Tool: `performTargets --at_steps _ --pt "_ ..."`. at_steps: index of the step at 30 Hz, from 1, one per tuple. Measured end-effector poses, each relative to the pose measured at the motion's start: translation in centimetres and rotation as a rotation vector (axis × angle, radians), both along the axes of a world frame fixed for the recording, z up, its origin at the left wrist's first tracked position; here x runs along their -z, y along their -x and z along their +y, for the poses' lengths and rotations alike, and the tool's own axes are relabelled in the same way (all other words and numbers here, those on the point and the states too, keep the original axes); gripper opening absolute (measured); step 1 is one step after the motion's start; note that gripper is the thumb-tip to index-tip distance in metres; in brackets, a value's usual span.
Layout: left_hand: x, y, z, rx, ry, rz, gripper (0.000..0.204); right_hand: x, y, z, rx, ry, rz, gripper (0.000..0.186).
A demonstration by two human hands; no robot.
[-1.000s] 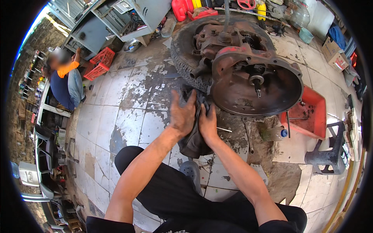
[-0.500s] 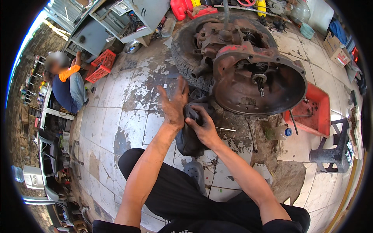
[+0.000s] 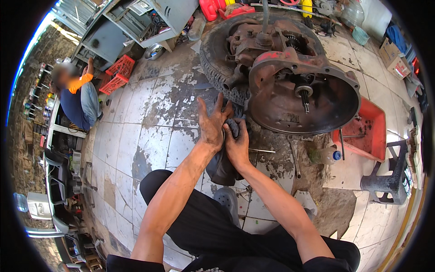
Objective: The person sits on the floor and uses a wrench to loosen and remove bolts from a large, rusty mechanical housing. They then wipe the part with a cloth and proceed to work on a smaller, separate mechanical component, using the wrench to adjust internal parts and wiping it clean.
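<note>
**Colour check: dark parts, red accents, pale floor**

Cloth (image 3: pixel 221 167): charcoal, near-black. Left hand (image 3: pixel 211 126) and right hand (image 3: pixel 237 144): dark grimy smudges.

Bell housing (image 3: pixel 276 123): rust-brown, faded red patches along upper rim. Splined shaft (image 3: pixel 305 100): dark, with a paler metallic collar. Tyre (image 3: pixel 212 58): grey-black, blocky tread pattern.

Tray (image 3: pixel 379 136): orange-red. Stool (image 3: pixel 385 182): dark grey. Bottle cap (image 3: pixel 336 155): blue.

Floor (image 3: pixel 122 145): white tile grid, blotchy grey-brown wear. Trousers (image 3: pixel 190 206): plain black. Clog (image 3: pixel 225 198): grey.

Crate (image 3: pixel 118 72): red lattice. Jerrycan (image 3: pixel 208 10): red. Basket (image 3: pixel 360 35): pale teal. Co-worker's sleeve (image 3: pixel 80 83): orange; torso (image 3: pixel 72 108): navy.
</note>
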State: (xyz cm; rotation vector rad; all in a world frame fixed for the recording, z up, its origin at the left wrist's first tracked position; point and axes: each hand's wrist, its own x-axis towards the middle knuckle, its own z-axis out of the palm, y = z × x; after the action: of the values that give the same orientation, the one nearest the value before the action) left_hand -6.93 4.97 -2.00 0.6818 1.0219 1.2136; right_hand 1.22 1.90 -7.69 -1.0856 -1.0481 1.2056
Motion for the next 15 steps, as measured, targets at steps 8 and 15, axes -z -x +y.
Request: performTargets --at_steps 8,15 --pt "0.2 -0.4 0.2 0.026 0.012 -0.254 0.112 1.4 -1.3 3.3 0.078 -0.018 0.081 0.035" --pt "-3.0 2.2 1.0 -0.009 -0.088 -0.444 0.114 0.0 -3.8 2.9 -0.251 0.136 0.423 0.034"
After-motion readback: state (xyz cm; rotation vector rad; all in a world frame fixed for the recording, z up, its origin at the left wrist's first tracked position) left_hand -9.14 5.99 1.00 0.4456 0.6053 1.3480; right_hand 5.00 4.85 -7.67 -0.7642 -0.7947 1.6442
